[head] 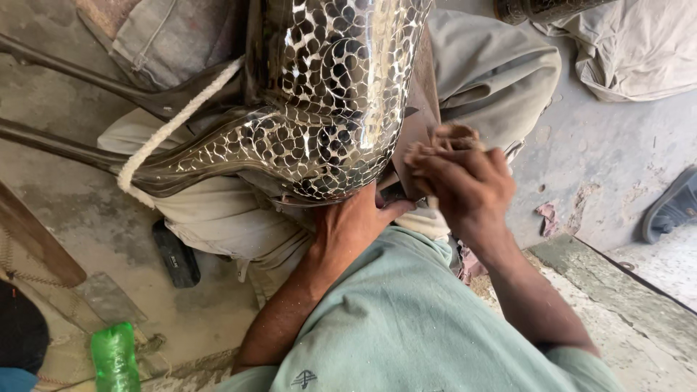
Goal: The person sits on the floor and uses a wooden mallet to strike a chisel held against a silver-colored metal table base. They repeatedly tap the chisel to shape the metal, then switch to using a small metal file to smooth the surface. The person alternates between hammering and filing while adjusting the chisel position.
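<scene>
Both hands [352, 225] [465, 185] press fingers under the mosaic vase [327, 94].

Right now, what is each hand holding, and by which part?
Left hand props the mosaic-patterned metal vase from under its lower end. Right hand is closed on a small pale wad pressed beside the vase; what it is cannot be told.

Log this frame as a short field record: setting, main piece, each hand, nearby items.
setting: person seated on a concrete floor
main piece: large shiny vase with scale-like black and silver pattern, lying across the lap
left hand: pressed under the vase's lower edge
right hand: closed on a pale wad at the vase's side
nearby: white rope, green bottle, sandal
</scene>
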`<action>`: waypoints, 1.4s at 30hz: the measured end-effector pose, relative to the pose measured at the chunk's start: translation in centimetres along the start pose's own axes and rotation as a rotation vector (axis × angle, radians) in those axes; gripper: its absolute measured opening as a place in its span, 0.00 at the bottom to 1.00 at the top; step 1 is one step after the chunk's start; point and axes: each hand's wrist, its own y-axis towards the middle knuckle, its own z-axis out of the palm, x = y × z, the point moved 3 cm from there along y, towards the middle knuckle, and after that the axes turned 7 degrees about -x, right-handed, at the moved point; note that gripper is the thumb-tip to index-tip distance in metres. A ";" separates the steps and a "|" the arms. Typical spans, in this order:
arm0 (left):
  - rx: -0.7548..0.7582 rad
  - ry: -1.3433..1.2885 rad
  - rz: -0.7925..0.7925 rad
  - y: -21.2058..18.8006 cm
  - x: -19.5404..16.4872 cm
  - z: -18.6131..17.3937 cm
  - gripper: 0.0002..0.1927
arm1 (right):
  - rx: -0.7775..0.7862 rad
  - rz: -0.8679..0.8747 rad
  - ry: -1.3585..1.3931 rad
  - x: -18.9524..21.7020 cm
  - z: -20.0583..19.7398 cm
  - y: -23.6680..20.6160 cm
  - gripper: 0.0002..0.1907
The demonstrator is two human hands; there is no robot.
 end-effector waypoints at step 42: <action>-0.004 0.040 -0.008 -0.2 -0.5 -0.8 0.41 | 0.087 0.384 0.272 -7.8 -2.6 -2.1 0.23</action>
